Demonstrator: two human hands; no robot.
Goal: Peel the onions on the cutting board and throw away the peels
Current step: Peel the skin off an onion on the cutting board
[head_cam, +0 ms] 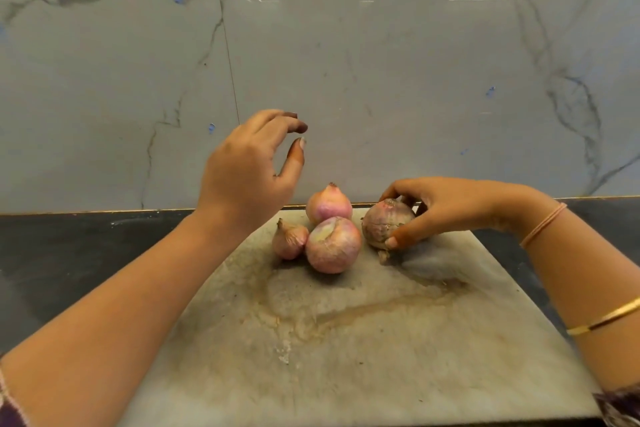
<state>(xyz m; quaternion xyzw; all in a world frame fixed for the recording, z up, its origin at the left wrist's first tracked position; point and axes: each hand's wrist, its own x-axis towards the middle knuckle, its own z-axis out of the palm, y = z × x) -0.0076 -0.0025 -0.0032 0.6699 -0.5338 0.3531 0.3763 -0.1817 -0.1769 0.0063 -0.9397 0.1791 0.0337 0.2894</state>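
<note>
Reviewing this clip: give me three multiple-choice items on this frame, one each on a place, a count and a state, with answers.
1. Where do the onions lie? A) on the far part of the cutting board B) on the dark counter C) in a bowl
2. How many onions are there? A) two B) four C) six
3. What is the left hand doing? A) gripping a knife B) pressing the board C) raised, holding nothing

Answers: 1 A, all sit near the board's far edge. 2 B, three clustered plus the darker onion in the right hand's grip. 3 C, its fingers curl loosely in air.
</note>
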